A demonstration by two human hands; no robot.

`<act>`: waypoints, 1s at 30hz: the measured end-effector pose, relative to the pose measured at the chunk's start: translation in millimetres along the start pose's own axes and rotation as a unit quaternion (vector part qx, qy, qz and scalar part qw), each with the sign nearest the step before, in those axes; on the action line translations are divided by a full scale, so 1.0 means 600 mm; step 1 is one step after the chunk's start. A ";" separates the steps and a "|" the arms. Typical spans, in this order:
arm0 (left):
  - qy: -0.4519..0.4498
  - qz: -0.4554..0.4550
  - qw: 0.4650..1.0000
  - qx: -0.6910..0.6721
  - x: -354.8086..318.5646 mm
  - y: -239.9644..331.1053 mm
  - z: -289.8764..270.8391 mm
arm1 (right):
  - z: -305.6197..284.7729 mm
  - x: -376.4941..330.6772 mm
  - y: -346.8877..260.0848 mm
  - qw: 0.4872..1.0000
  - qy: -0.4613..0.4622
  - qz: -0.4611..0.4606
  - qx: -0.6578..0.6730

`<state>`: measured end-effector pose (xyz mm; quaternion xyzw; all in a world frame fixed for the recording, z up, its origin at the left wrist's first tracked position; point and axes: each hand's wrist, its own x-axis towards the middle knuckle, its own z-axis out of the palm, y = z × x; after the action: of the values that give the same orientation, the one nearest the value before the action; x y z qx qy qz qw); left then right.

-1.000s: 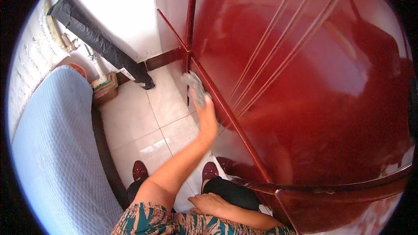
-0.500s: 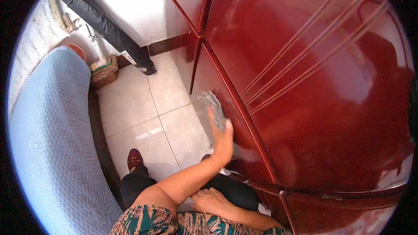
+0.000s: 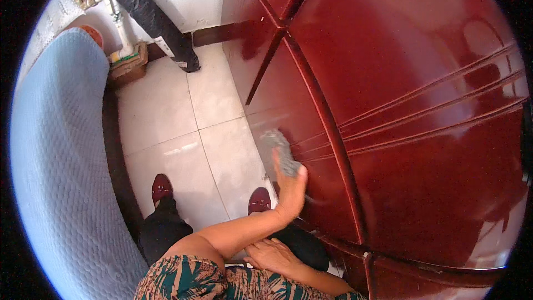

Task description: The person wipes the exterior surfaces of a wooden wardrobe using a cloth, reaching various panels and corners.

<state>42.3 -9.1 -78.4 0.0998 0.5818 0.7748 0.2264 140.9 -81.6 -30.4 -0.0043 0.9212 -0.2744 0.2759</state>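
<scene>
My left hand (image 3: 290,185) holds a crumpled grey cloth (image 3: 284,153) between its fingers and thumb, pressed against the lower side of a large, glossy dark-red piece of furniture (image 3: 411,189). The furniture has raised strips and fanned grooves; its exact kind I cannot tell. The cloth and fingertips are a little blurred. Below the left forearm, my right hand (image 3: 273,255) rests on my dark-trousered thigh, fingers lying loosely stretched, with nothing seen in it.
A blue quilted cover (image 3: 66,161) drapes a long bulky thing at the left. A black wrapped roll (image 3: 147,16) leans by the white wall, near a pipe with a valve (image 3: 121,30) and a brick-like block (image 3: 127,66). My dark-red shoes stand on pale floor tiles (image 3: 161,105).
The whole view has shifted and turned slightly. My left hand with the cloth now sits slightly lower along the red surface. My right hand stays on the thigh.
</scene>
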 end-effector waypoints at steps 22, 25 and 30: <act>-0.076 -0.301 0.938 -0.152 0.234 -0.137 -0.129 | -0.016 -0.004 0.001 0.999 0.018 0.038 0.029; -0.015 -0.356 0.924 -0.140 0.167 -0.146 -0.090 | -0.014 -0.006 0.004 0.998 0.022 0.045 0.027; -0.070 -0.407 0.881 -0.232 0.058 -0.155 -0.072 | -0.021 -0.002 -0.002 0.997 0.057 0.018 0.048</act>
<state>15.3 -9.5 -183.4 -0.1470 0.3578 0.7181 0.5785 135.6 -76.2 -20.5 0.0413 0.9213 -0.3127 0.2275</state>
